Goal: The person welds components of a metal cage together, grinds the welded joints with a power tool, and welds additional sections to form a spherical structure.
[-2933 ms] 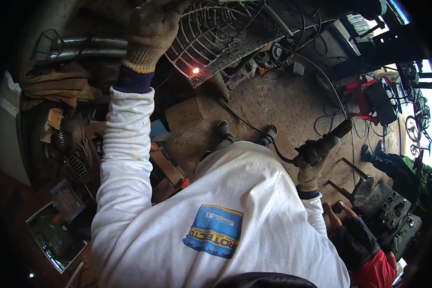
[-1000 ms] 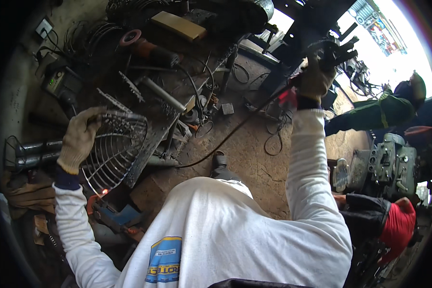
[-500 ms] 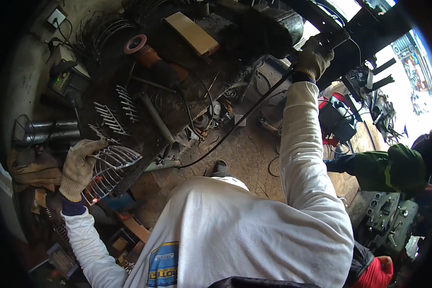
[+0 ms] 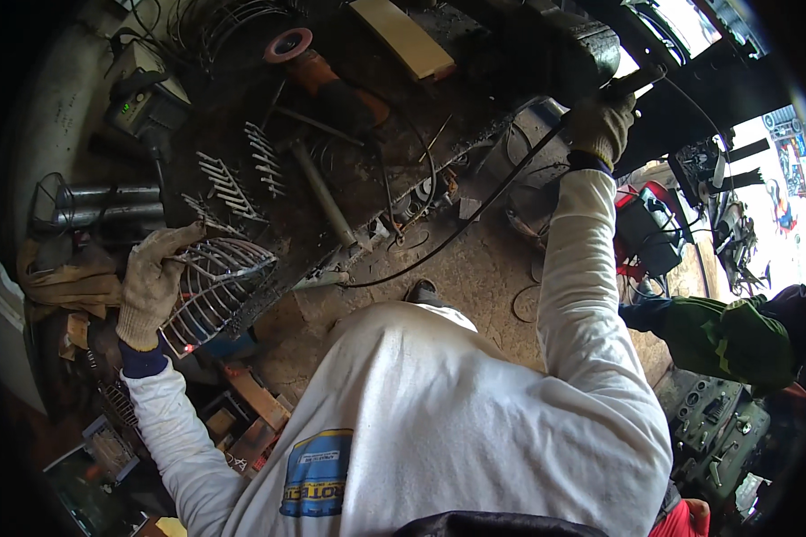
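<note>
A knit work glove covers my left hand [image 4: 155,291], whose fingers close on the edge of a curved grille of welded metal rods [image 4: 219,291]. A small red glow shows at the grille's near corner. Far to the right, my gloved right hand [image 4: 602,132] is wrapped round a dark handle [image 4: 634,82], which looks like a welding electrode holder. From it a black cable [image 4: 475,215] sags toward the bench edge. The fingers of that hand are partly in shadow.
An angle grinder [image 4: 327,85] lies on the dark bench, near short welded rod pieces [image 4: 228,183], a pipe [image 4: 322,192] and a yellowish bar [image 4: 403,38]. A box with a green display [image 4: 148,98] stands left. To the right are a person's green sleeve [image 4: 721,340] and a machine with dials [image 4: 712,430].
The whole view has shifted, so the bench sits higher and farther right in it. My right hand has come a little nearer with the handle. My left hand still grips the grille.
</note>
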Tool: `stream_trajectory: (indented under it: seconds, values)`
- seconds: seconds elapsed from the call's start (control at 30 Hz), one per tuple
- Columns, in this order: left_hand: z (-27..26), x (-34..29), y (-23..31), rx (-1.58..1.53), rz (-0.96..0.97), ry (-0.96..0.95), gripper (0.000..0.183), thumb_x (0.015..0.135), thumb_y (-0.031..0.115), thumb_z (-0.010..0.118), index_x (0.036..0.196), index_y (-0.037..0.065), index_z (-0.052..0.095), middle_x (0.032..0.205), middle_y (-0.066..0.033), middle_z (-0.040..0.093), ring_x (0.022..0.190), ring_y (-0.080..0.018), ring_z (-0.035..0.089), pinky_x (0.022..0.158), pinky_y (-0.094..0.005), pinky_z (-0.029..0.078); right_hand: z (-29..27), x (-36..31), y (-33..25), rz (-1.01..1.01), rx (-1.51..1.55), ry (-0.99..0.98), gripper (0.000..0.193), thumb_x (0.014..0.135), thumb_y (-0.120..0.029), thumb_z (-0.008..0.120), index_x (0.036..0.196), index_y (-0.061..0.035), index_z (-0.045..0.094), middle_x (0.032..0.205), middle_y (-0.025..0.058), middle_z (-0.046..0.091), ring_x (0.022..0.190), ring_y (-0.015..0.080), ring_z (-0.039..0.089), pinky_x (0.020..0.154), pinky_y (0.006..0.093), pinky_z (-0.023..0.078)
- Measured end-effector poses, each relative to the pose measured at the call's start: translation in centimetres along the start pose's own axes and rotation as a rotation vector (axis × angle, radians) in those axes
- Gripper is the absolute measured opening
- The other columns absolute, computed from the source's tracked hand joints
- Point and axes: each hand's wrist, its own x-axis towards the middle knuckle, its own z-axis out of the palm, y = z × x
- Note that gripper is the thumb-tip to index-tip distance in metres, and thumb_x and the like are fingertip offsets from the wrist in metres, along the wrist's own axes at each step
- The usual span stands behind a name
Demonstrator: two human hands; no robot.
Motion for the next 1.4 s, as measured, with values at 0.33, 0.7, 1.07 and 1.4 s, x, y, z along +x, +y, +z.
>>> stream_trajectory:
  seconds: [0.33,0.7,1.07,1.4]
  values:
    - [0.0,-1.9,-1.5,0.025,0.098,0.100,0.051,0.079,-0.016,0.050,0.121,0.004,0.070,0.118,-0.0156,0.071,0.101,-0.0281,0.069,0.087,-0.0331,0.054,-1.1,-1.7,-0.8,0.095,0.031,-0.218,0.060,0.089,-0.047,0.062,0.129,-0.0031,0.053,0.119,0.0270,0.068,0.115,0.0447,0.065,0.097,0.0523,0.050]
    - [-0.1,-3.1,-3.2,0.046,0.176,0.091,0.032,0.096,0.009,0.058,0.125,-0.001,0.066,0.123,-0.0173,0.069,0.112,-0.0309,0.066,0.097,-0.0377,0.051,-1.5,-11.3,0.1,0.127,0.042,-0.127,0.069,0.085,-0.045,0.074,0.141,-0.0132,0.049,0.127,0.0249,0.060,0.115,0.0391,0.063,0.096,0.0487,0.052]
    - [0.5,-2.4,-0.6,0.086,0.164,0.166,0.041,0.087,-0.008,0.055,0.123,0.005,0.070,0.117,-0.0156,0.071,0.098,-0.0253,0.069,0.082,-0.0307,0.055,-1.9,-27.7,-1.6,-0.536,0.481,-0.605,0.063,0.084,-0.027,0.080,0.140,-0.0103,0.054,0.119,0.0191,0.062,0.105,0.0345,0.066,0.089,0.0414,0.055]
    - [1.7,-4.7,-0.5,0.033,-0.010,0.228,0.054,0.078,-0.014,0.052,0.125,0.006,0.070,0.118,-0.0121,0.071,0.104,-0.0228,0.070,0.087,-0.0311,0.057,-1.5,-26.3,-11.6,-0.624,0.300,-1.032,0.060,0.093,-0.045,0.066,0.138,-0.0074,0.056,0.122,0.0214,0.064,0.110,0.0371,0.066,0.094,0.0456,0.054]
